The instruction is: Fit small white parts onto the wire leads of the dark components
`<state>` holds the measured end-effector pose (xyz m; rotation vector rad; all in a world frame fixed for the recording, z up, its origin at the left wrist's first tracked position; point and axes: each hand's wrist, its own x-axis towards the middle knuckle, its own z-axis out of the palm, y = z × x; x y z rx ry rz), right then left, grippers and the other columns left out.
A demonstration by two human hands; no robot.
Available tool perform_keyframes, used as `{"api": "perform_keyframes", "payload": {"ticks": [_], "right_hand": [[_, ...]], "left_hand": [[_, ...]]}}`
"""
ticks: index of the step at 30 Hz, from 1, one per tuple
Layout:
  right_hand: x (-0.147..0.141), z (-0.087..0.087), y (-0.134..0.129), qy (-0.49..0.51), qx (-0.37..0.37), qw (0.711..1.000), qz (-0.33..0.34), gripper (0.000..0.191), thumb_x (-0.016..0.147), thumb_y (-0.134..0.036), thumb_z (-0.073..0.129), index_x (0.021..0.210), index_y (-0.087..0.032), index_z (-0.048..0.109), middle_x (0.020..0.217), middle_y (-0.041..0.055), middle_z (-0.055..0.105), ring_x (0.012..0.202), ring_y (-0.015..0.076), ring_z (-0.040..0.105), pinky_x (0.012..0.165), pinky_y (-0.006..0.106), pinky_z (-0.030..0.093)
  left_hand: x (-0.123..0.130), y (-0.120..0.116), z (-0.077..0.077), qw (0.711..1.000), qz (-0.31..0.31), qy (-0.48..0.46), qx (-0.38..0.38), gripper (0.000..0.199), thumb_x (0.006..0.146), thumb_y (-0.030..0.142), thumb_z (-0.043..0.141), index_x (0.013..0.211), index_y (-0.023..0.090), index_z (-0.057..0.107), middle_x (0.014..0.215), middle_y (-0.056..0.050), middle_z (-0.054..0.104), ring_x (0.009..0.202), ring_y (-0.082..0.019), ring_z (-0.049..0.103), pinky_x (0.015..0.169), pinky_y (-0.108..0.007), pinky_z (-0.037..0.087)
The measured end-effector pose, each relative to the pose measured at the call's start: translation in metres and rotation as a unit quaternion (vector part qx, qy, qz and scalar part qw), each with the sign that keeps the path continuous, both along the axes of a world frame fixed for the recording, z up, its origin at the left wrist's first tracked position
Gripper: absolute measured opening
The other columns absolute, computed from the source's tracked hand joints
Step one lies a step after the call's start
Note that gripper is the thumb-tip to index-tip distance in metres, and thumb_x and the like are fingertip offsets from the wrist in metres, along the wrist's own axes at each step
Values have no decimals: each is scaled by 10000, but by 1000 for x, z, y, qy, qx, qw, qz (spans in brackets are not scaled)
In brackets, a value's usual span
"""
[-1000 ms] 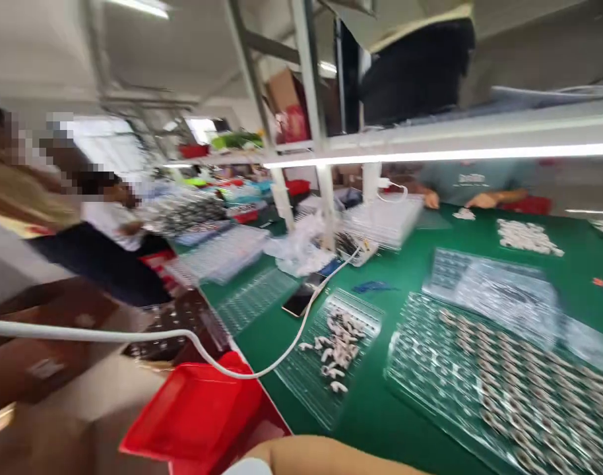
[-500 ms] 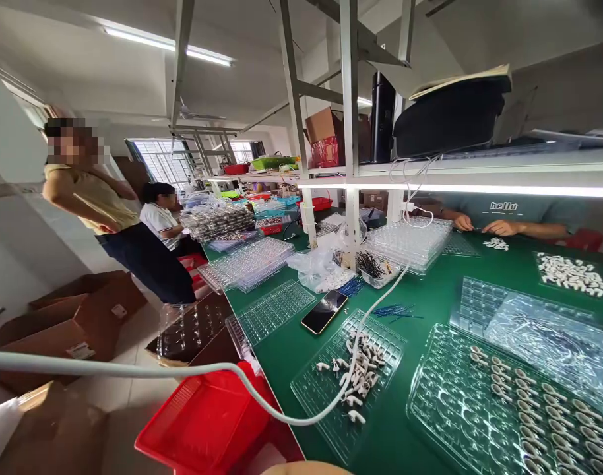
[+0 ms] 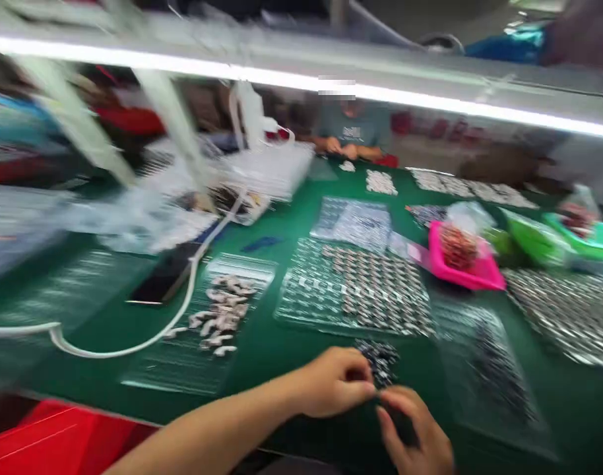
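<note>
My left hand (image 3: 331, 382) reaches in from the lower left, thumb and index finger pressed together in a pinch. Close against it on the right, my right hand (image 3: 415, 429) has its fingers curled in, fingertips meeting the left ones. Whatever they hold is too small and blurred to make out. Just beyond the hands lies a pile of small dark pieces (image 3: 380, 359) on the green table (image 3: 262, 369). Behind that pile, a clear tray (image 3: 306, 290) carries rows of small light parts with dark centres over much of its right side.
Left of the hands, white stemmed parts (image 3: 225, 313) lie on another clear tray, near a phone (image 3: 163, 277) and a white cable (image 3: 185, 300). On the right are a pink basket (image 3: 494, 280) and a bag of dark pieces (image 3: 499, 369). A person (image 3: 353, 128) sits opposite.
The view has swung right and down from the room onto the table. Both my hands now show, fingertips together; earlier neither hand was clearly visible.
</note>
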<state>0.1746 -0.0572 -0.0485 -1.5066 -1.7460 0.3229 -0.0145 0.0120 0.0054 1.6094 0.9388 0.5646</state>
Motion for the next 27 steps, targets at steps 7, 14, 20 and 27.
{"api": "perform_keyframes", "payload": {"ticks": [7, 14, 20, 27], "right_hand": [[-12, 10, 3, 63, 74, 992, 78, 184, 878, -95, 591, 1014, -218, 597, 872, 28, 686, 815, 151, 674, 713, 272, 566], [-9, 10, -3, 105, 41, 990, 84, 180, 878, -85, 577, 994, -222, 590, 867, 24, 668, 811, 151, 645, 726, 290, 535], [-10, 13, -3, 125, 14, 989, 77, 106, 886, -125, 565, 932, -216, 595, 812, 15, 656, 737, 140, 632, 666, 260, 521], [2, 10, -1, 102, -4, 993, 62, 53, 900, -209, 589, 859, -201, 623, 763, 10, 666, 651, 125, 646, 594, 197, 522]], "left_hand": [[-4, 4, 7, 997, -18, 5, -73, 220, 845, 322, 549, 693, 163, 561, 704, 27, 480, 669, -133, 411, 607, -249, 319], [-1, 5, -2, 983, -28, -34, -176, 276, 818, 417, 577, 738, 153, 594, 668, 32, 472, 651, -132, 379, 615, -258, 308], [0, 2, -4, 986, -7, -21, -164, 234, 807, 374, 571, 735, 153, 600, 665, 30, 487, 657, -132, 402, 617, -252, 316], [2, 0, -5, 989, 74, -36, -122, 105, 727, 237, 536, 652, 164, 525, 608, 45, 459, 592, -110, 377, 558, -238, 287]]}}
